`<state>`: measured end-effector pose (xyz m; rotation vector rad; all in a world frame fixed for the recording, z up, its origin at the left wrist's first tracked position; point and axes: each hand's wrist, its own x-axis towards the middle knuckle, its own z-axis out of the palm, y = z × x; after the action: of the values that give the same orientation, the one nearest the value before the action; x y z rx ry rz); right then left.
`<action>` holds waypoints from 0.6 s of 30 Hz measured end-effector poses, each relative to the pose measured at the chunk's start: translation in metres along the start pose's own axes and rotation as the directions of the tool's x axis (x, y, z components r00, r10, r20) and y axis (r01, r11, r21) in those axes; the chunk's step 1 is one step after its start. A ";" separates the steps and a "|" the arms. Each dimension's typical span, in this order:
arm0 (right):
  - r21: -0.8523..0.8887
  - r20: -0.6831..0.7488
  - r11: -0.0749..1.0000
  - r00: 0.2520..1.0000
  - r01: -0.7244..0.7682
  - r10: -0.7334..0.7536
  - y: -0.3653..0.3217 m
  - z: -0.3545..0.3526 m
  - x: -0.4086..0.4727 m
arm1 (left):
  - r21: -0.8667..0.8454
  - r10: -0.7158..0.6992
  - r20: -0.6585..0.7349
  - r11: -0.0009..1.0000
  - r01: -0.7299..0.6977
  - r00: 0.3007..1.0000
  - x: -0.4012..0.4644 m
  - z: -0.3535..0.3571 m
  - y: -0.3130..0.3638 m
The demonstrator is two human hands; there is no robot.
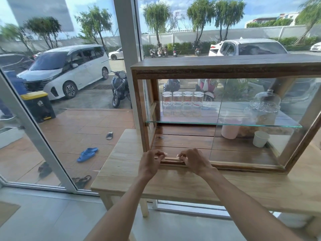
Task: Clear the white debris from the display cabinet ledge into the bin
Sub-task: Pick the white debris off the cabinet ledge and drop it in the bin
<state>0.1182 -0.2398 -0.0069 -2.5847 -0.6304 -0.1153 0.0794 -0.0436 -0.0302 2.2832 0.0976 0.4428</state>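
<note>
Fingertips of left hand [150,160] and right hand [192,159] pinching, apparently, white debris [164,154], cabinet ledge [172,159]

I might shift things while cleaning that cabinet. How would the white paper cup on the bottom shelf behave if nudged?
The white paper cup looks thin-walled and shows no contents from this angle, so it is probably very light and would slide or tip easily. It stands upright on smooth wood beside a pink container; a push could knock it over, and then it may roll in a curve.

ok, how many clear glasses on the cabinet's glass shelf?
4, upside down in a row at the left end of the glass shelf. None visibly hidden behind.
</note>
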 end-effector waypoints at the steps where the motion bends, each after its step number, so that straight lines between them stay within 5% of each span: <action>1: 0.028 -0.007 1.000 1.000 -0.010 0.010 -0.003 -0.001 -0.001 | -0.052 -0.037 0.007 0.998 0.037 0.999 -0.003 -0.004 0.000; 8: 0.265 -0.077 0.962 0.993 -0.067 0.090 -0.026 0.005 -0.005 | -0.284 -0.203 -0.015 0.940 0.191 0.979 -0.028 -0.036 -0.001; 14: 0.644 0.058 0.741 0.979 -0.188 0.197 -0.058 0.024 -0.013 | -0.405 -0.343 -0.037 0.864 0.299 0.939 -0.066 -0.072 -0.016; 18: 0.742 0.133 0.641 0.980 -0.197 0.148 -0.091 0.043 -0.022 | -0.471 -0.426 -0.109 0.817 0.331 0.898 -0.099 -0.095 -0.031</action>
<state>0.0565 -0.1579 -0.0099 -1.8048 -0.3310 0.2495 -0.0443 0.0233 -0.0212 1.7034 0.5047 0.4384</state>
